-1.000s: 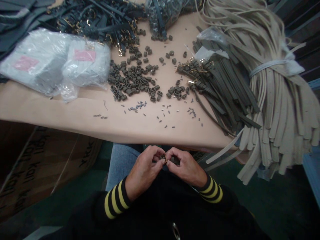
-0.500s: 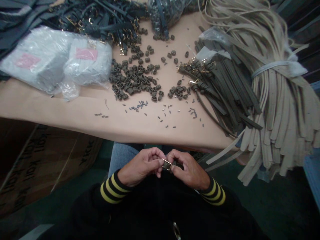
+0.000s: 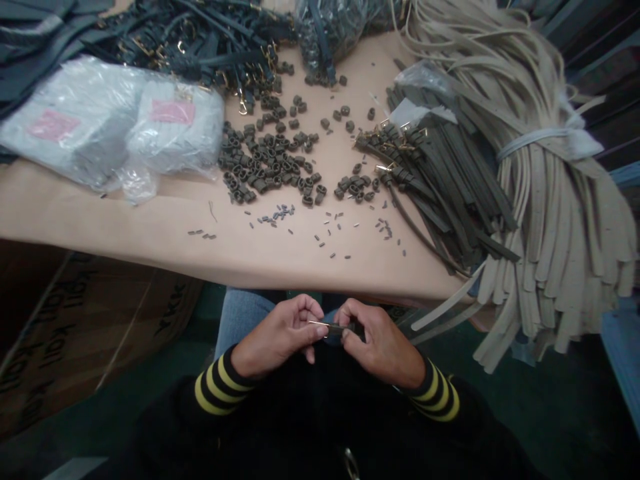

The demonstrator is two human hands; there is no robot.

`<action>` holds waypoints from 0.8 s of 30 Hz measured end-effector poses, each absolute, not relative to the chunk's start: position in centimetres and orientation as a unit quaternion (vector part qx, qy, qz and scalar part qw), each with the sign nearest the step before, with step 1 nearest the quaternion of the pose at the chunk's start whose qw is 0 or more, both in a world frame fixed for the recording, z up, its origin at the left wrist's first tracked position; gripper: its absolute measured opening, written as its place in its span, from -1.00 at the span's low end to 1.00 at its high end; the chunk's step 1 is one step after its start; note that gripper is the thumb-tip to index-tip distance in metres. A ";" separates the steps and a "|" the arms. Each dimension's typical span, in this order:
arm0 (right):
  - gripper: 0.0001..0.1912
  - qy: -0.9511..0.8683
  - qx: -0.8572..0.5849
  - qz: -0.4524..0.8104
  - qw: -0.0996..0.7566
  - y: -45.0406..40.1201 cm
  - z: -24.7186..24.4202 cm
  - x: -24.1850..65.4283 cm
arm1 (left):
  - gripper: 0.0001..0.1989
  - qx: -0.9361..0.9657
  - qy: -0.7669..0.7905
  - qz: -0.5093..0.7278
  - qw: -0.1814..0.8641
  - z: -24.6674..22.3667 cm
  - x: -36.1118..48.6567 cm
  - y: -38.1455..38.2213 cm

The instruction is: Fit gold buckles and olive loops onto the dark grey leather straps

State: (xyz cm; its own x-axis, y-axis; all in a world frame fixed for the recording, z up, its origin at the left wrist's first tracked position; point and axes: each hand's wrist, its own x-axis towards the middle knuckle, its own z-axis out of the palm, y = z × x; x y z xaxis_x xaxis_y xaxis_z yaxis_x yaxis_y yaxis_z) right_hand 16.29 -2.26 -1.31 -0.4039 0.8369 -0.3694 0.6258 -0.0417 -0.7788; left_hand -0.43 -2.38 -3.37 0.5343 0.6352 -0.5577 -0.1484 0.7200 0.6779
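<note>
olive strap (image 3: 341, 329): it lay between the two hands, just off the near edge of the table (image 3: 150, 230) and above the lap, touching no tabletop.
left hand (image 3: 280, 337): thumb and fingertips were together on the buckle (image 3: 318, 323), with the lower fingers hanging loose beneath.
right hand (image 3: 383, 343): thumb and forefinger were clamped on the strap close beside the buckle; whatever ran on into the palm was hidden.
weight: probably slight, an easy load for fingertips.
give: the strap looked likely to bend yet keep some spring, while the buckle seemed stiff, thin and apt to twist or slip if pinched at one corner.
hold: best taken by the buckle's side bar on one side and by the flat of the strap near the fold on the other.
look: the strap was dark, matt and narrow; the buckle was a fine gold-toned line, seen nearly edge-on, so its full outline could not be told.
loops (image 3: 270, 160): a dull olive heap sat beyond the hands, past the scattered pins (image 3: 280, 213).
bundle (image 3: 450, 180): similar dark straps with gold buckles lay to the right, beside pale straps (image 3: 575, 233) drooping over the edge.
bags (image 3: 90, 127): clear plastic packs rested to the left.
</note>
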 end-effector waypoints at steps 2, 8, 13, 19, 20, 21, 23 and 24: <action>-0.90 -0.698 -0.543 0.454 0.106 -2.3 -1.2 16.0 | -0.73 0.344 0.444 0.209 0.801 -3.2 -0.5 -2.1; -0.88 -0.743 -0.540 0.389 0.069 -1.8 -0.3 15.7 | -0.79 0.448 0.482 0.201 0.725 -2.7 -0.9 -1.8; -0.93 -0.793 -0.445 0.413 0.044 1.8 2.5 16.8 | -0.71 0.369 0.467 0.281 0.753 -2.4 -0.9 -0.7; -0.81 -0.829 -0.411 0.375 0.051 8.7 3.1 16.1 | -0.65 0.269 0.491 0.355 0.748 -2.4 -0.8 2.3; -0.82 -0.831 -0.425 0.350 0.078 9.9 2.4 15.7 | -0.65 0.259 0.497 0.365 0.743 -2.6 -0.8 2.6; -0.84 -0.832 -0.445 0.315 0.107 11.1 1.6 15.3 | -0.65 0.251 0.501 0.371 0.741 -2.9 -0.8 2.9; -0.82 -0.839 -0.469 0.236 0.144 13.0 -0.1 14.5 | -0.65 0.239 0.506 0.376 0.739 -3.3 -0.8 3.0; -0.80 -0.847 -0.468 0.205 0.143 13.7 -0.9 14.1 | -0.65 0.234 0.507 0.377 0.739 -3.4 -0.9 3.0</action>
